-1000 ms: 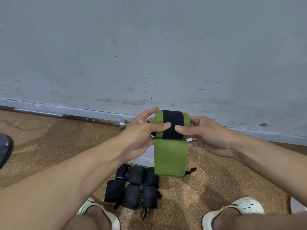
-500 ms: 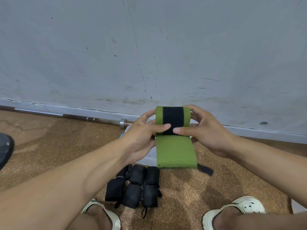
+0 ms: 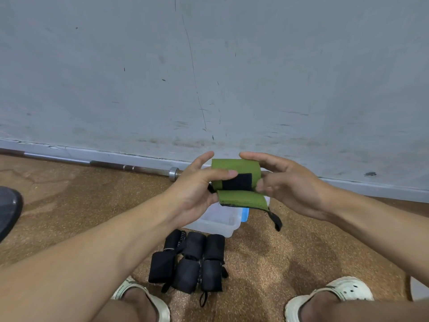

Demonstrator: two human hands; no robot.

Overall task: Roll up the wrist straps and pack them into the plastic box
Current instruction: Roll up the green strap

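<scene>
A green wrist strap [image 3: 235,180] is held, partly rolled, by the left hand [image 3: 197,194] and right hand [image 3: 290,187], above the plastic box [image 3: 218,220].

- Green wrist strap [image 3: 235,169]: matt woven cloth, with a fuzzy black fastening patch; you grip it in your left hand [image 3: 197,191] and your right hand [image 3: 287,184].
- Black rolled straps [image 3: 192,261]: matt, dull black cloth, coarse-looking, lying by your feet.
- Plastic box [image 3: 216,220]: translucent, smooth plastic with a faint sheen.
- Barbell [image 3: 97,164]: metal, smooth and shiny at the collar, darker along the shaft.
- Floor [image 3: 290,247]: speckled brown, granular, rough-looking, matt.
- Wall [image 3: 209,66]: pale grey, painted, matt, scuffed and scratched.
- Your sandals [image 3: 329,298]: off-white moulded plastic or foam, matt, perforated.
</scene>
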